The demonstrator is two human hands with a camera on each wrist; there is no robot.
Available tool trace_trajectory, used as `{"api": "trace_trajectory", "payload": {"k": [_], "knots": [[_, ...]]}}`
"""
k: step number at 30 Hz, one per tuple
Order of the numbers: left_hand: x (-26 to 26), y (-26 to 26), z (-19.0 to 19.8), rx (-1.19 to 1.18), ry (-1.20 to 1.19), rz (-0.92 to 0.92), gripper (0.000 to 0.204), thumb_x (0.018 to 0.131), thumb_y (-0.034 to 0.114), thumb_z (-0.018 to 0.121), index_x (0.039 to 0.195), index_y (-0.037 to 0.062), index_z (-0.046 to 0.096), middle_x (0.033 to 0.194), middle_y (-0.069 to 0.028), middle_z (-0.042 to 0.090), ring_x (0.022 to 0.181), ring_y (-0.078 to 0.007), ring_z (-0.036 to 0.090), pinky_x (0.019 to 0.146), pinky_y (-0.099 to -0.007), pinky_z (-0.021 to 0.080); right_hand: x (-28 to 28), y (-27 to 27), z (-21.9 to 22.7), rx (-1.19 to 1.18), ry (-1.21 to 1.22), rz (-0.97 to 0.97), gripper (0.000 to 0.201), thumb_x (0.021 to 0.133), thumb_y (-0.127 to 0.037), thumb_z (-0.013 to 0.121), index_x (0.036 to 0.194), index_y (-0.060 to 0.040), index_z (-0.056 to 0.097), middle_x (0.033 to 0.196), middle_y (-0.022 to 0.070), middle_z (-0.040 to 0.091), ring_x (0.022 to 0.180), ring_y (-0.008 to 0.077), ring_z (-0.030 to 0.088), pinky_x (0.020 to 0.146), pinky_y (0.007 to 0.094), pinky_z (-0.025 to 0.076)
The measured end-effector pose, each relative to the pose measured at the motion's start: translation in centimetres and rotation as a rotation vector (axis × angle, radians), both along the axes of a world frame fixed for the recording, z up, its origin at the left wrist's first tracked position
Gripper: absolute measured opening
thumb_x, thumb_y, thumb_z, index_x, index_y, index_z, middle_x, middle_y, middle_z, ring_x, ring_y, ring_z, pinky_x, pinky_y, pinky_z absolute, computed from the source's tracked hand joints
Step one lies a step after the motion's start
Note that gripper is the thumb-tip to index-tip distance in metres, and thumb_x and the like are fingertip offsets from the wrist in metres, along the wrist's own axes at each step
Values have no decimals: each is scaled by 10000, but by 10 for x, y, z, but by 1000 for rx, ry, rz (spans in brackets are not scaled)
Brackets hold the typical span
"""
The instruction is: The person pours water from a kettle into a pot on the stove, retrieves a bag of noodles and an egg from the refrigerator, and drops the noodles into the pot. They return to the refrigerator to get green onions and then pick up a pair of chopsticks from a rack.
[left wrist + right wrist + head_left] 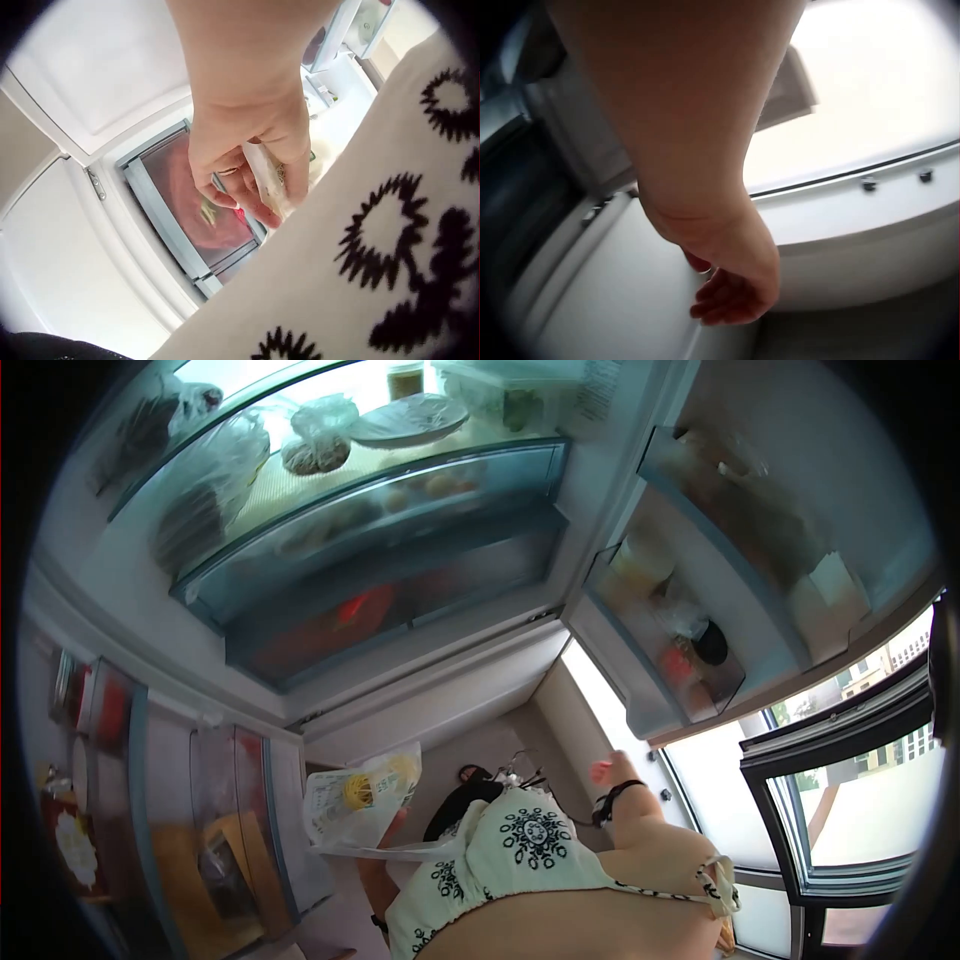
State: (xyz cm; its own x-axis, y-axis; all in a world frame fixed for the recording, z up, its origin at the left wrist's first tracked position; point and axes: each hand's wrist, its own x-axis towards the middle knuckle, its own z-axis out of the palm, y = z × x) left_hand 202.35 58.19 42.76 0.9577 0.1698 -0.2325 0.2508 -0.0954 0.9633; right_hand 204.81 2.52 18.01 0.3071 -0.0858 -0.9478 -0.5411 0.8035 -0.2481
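Note:
A clear plastic bag with printing on it and something yellow inside hangs at the lower left of the head view. My left hand holds it, mostly hidden behind the bag and the top I wear. From the left wrist, the same hand, with a ring on one finger, grips the pale bag between thumb and fingers. My right hand hangs low beside the fridge door with loosely curled fingers and nothing in it. It shows small and partly hidden in the head view.
An open fridge stands in front, its shelf holding bagged food and a wrapped plate. Below are clear drawers. Door bins flank it on the left and right. A tilted window stands at the far right.

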Motion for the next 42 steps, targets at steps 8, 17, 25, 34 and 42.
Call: {"api": "trace_trajectory", "payload": {"k": [8, 17, 25, 34, 42], "knots": [[43, -16, 11, -1, -1, 41, 580, 780, 43, 717, 1300, 31, 462, 1114, -105, 556, 1005, -180, 578, 845, -321, 498, 240, 221, 295, -389, -1157, 1134, 332, 903, -249, 495, 696, -14, 605, 566, 69, 595, 332, 130, 443, 365, 282, 374], [14, -24, 16, -4, 25, 184, 582, 780, 48, 717, 1303, 35, 463, 1095, -103, 557, 992, -175, 580, 834, -315, 497, 373, 326, 392, -132, -1179, 486, 285, 867, -137, 472, 1035, 94, 484, 913, 185, 596, 643, 313, 670, 527, 325, 551], [-27, -26, 9, -17, 85, 313, 583, 780, 53, 717, 1305, 39, 463, 1078, -100, 559, 980, -170, 582, 825, -311, 496, 390, 334, 395, 60, -1133, 451, 313, 854, -162, 497, 1089, 39, 442, 855, 205, 587, 723, 372, 677, 578, 360, 591], [-58, -31, 12, -14, 77, 383, 585, 780, 58, 717, 1308, 42, 464, 1059, -98, 561, 967, -165, 585, 814, -306, 495, 401, 328, 393, 421, -1000, 392, 312, 850, -139, 519, 1112, -43, 381, 855, 215, 585, 620, 257, 610, 501, 277, 544], [-54, -44, 9, -39, 44, 374, 587, 780, 62, 717, 1310, 46, 465, 1042, -95, 562, 955, -161, 587, 805, -301, 495, 385, 332, 399, 556, -1002, 365, 211, 816, -167, 541, 860, -14, 403, 664, 87, 479, 594, 214, 549, 468, 247, 482]]}}
